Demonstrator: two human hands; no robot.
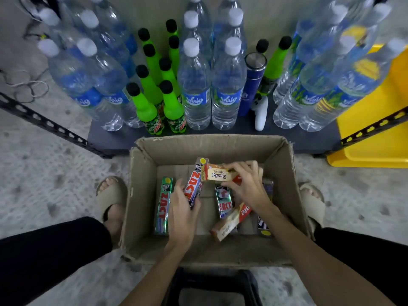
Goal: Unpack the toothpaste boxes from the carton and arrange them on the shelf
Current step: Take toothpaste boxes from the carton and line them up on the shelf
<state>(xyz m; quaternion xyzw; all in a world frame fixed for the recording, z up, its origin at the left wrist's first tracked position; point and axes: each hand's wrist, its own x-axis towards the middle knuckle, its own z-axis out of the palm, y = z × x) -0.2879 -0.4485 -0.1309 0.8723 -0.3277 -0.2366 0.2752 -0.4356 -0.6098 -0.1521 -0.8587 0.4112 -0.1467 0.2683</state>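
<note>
Two boxes in your grip — left hand [181, 215] grasps red box [194, 186], right hand [247, 184] pinches cream box [217, 173]. Light, crushable card — hold long sides, mid-length.

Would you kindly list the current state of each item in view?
Brown cardboard carton: open, flaps up.
Left hand: grips a silver Zact box.
Right hand: holds a cream box.
Green Zact box: lying flat in the carton.
Clear water bottles: capped, upright.
</note>
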